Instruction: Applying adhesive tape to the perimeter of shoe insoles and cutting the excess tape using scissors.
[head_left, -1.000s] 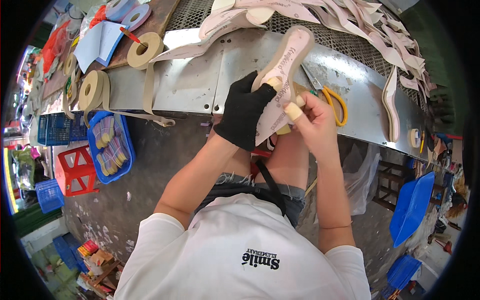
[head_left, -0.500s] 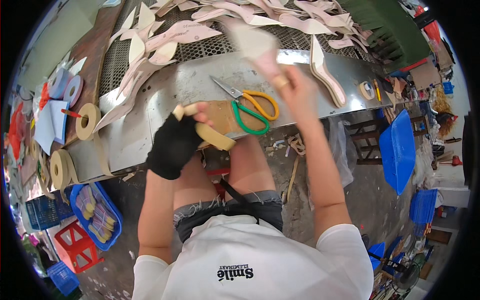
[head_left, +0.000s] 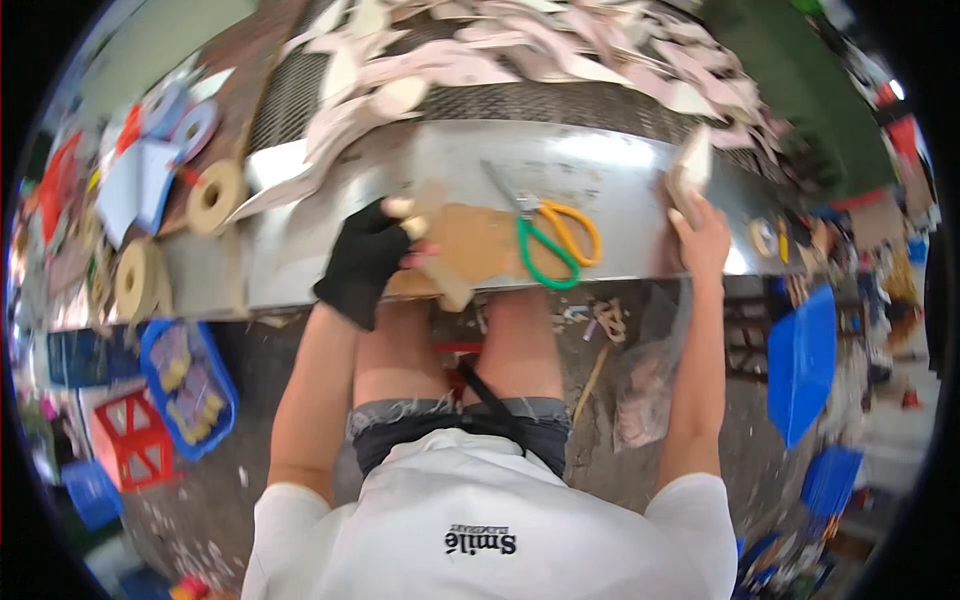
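Observation:
My left hand, in a black fingerless glove with wraps on the fingertips, is closed on a beige tape strip that hangs over the table's near edge. At the table's right side my right hand is closed round the near end of a stack of pale pink and white curved shoe insoles. Between the hands lie scissors with one green and one orange handle, blades partly spread. Next to them is a brown cardboard piece. Motion blurs parts of the picture.
Many loose insoles cover the mesh surface at the back. Tape rolls stand at the left. A blue basket with bundled pieces and a red stool are below left. A plastic bag hangs below right.
My right hand has moved right with the insole it carried and is now at the stack on the table's right. My left hand still holds the tape strip. The view has shifted.

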